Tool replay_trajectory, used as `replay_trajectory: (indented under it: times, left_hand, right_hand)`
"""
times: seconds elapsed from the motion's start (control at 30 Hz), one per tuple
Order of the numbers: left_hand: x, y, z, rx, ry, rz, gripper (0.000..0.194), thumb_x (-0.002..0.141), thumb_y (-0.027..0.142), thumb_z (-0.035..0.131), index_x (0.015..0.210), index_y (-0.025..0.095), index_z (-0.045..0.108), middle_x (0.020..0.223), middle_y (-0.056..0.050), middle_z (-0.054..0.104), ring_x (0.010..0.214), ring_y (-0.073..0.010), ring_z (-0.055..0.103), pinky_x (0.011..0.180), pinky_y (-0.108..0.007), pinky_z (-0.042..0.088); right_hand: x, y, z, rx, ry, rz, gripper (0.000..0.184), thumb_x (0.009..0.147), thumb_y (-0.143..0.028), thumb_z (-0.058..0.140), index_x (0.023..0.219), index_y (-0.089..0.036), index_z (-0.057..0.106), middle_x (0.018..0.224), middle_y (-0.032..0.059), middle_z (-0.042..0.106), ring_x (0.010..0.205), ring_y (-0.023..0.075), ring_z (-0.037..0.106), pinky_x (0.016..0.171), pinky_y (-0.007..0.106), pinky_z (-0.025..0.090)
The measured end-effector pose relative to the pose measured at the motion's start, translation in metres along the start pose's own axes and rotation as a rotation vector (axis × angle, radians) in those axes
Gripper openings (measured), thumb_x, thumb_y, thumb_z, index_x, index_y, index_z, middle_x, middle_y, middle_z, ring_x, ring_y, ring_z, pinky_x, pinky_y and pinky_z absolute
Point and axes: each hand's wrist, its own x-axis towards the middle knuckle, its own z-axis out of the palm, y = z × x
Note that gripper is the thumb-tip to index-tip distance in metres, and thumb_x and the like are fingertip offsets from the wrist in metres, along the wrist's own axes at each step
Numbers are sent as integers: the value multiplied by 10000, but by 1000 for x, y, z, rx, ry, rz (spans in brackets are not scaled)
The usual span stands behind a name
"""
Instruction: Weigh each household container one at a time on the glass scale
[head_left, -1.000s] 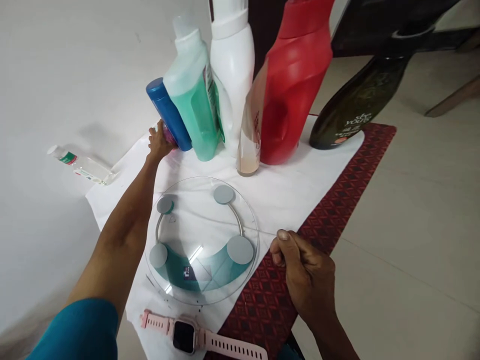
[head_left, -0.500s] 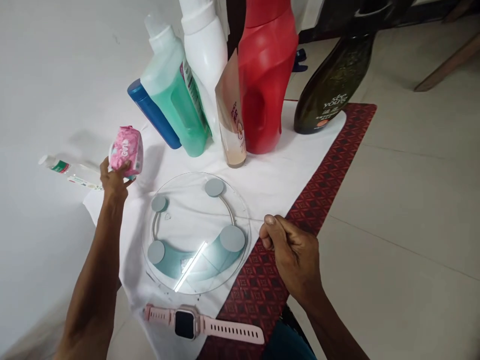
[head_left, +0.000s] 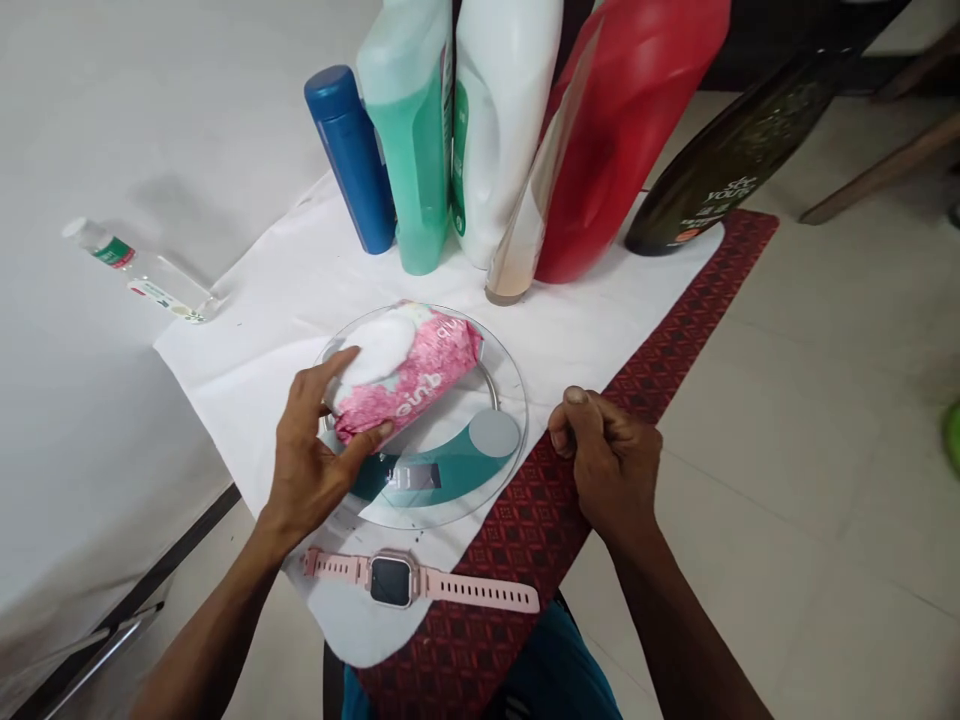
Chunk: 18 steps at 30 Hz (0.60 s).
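Note:
My left hand (head_left: 319,450) grips the left end of a pink wet wipes pack (head_left: 431,370), thumb along its near side and fingers over its far left. The pack has a white lid on top and lies across the round glass bathroom scale (head_left: 450,505), hiding much of its left and far side. I cannot tell how firmly it rests there. By the scale's right side, my right hand (head_left: 611,455) is closed in a fist over the red patterned cloth border (head_left: 517,520); nothing shows in it. A smartwatch (head_left: 391,580) with a pink strap lies in front of the scale.
Behind the scale stand a blue bottle (head_left: 351,160), a green-liquid bottle (head_left: 416,170), a white bottle (head_left: 502,110), a beige tube (head_left: 517,250), a red jug (head_left: 630,120) and a dark bottle (head_left: 720,170). A small clear bottle (head_left: 161,280) stands by the wall at left.
My left hand has brought the wet wipes pack from the left, beside the clear bottle, right and nearer onto the scale. My right hand stays in a fist. The view has shifted.

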Motion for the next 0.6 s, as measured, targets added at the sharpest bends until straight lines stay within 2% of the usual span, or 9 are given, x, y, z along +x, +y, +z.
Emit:
replay_trajectory:
  times: [0.13, 0.2, 0.3, 0.37, 0.5, 0.6]
  left_hand:
    - [-5, 1, 11, 165, -39, 134, 796, 941, 383, 837, 1659, 424, 498, 1526, -123, 615, 1390, -374, 609, 1118, -654, 611]
    - [-8, 0, 9, 182, -68, 151, 853, 947, 472, 833, 1702, 405, 443, 1592, -144, 552, 1482, -391, 542, 1181, -672, 563]
    - [-14, -3, -5, 106, -74, 113, 963, 909, 682, 815, 1731, 385, 409, 1673, -158, 476, 1552, -422, 488, 1222, -670, 528]
    - [-19, -6, -17, 21, 24, 36, 892, 951, 748, 718, 1715, 388, 433, 1692, -147, 478, 1514, -411, 548, 1220, -643, 536]
    - [-28, -19, -36, -41, 356, -159, 567, 1093, 670, 501, 1566, 370, 584, 1571, -101, 612, 1368, -335, 690, 1144, -546, 600]
    - [-33, -30, -43, -84, 447, -292, 464, 1122, 622, 456, 1419, 337, 670, 1390, -89, 712, 1234, -297, 764, 1031, -491, 650]
  right_hand:
    - [0, 1, 1, 2, 2, -12, 581, 1070, -595, 603, 617, -232, 590, 554, -26, 517, 522, 120, 460, 537, 285, 380]
    - [0, 3, 1, 11, 2, -22, 564, 1077, -568, 600, 625, -232, 596, 556, -28, 517, 525, 119, 462, 541, 285, 376]
    - [-1, 4, 1, 16, 2, -33, 543, 1088, -528, 595, 631, -234, 597, 557, -31, 517, 524, 118, 462, 542, 289, 365]
    - [-1, 5, 1, 17, 0, -39, 532, 1094, -505, 590, 635, -236, 597, 561, -31, 519, 527, 120, 465, 544, 293, 361]
    - [-2, 8, 2, 26, 5, -53, 507, 1099, -466, 583, 647, -238, 608, 568, -28, 521, 538, 127, 470, 555, 302, 365]
    - [-2, 9, 3, 17, 8, -50, 499, 1098, -470, 582, 654, -243, 608, 574, -23, 525, 545, 134, 471, 557, 310, 374]
